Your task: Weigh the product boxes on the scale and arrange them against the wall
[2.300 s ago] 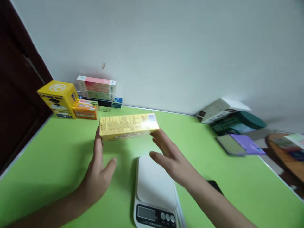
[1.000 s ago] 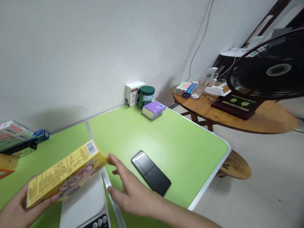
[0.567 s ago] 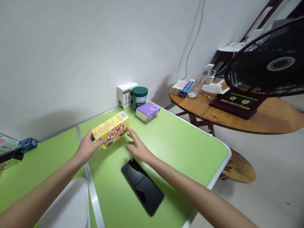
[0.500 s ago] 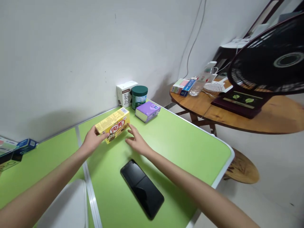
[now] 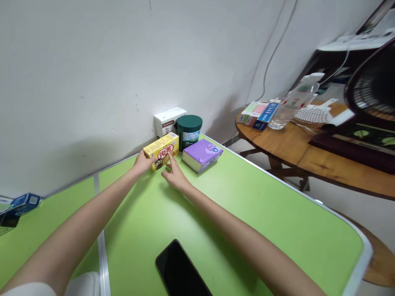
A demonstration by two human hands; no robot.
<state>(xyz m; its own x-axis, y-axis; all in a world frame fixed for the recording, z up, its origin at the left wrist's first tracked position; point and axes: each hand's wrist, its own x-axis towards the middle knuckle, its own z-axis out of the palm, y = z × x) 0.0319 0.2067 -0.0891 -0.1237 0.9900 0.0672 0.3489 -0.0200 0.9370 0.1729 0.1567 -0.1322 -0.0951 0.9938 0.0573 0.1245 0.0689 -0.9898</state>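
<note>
My left hand (image 5: 143, 163) grips the left end of a yellow snack box (image 5: 163, 149) with red lettering, thumb on its front face. Beside the box's front my right hand (image 5: 174, 172) has its fingers apart, the index fingertip at or close to the lower front; whether it touches, I cannot tell. Directly behind the box stand a white carton (image 5: 166, 120) with a brown band, partly covered, and a green tub (image 5: 189, 130) with a dark green lid. A purple tissue pack (image 5: 203, 153) lies just right of the box.
A black phone (image 5: 181, 269) lies on the green table (image 5: 265, 213) near me. Blue boxes (image 5: 26, 203) sit at the far left. Across a gap, a wooden table (image 5: 345, 164) bears small boxes (image 5: 259, 113), a clear bottle (image 5: 293, 102), a white strainer (image 5: 313, 114) and a fan (image 5: 375, 88).
My left hand has carried the yellow box back toward the wall, in front of the carton and tub. My right hand has followed alongside. The camera view has shifted.
</note>
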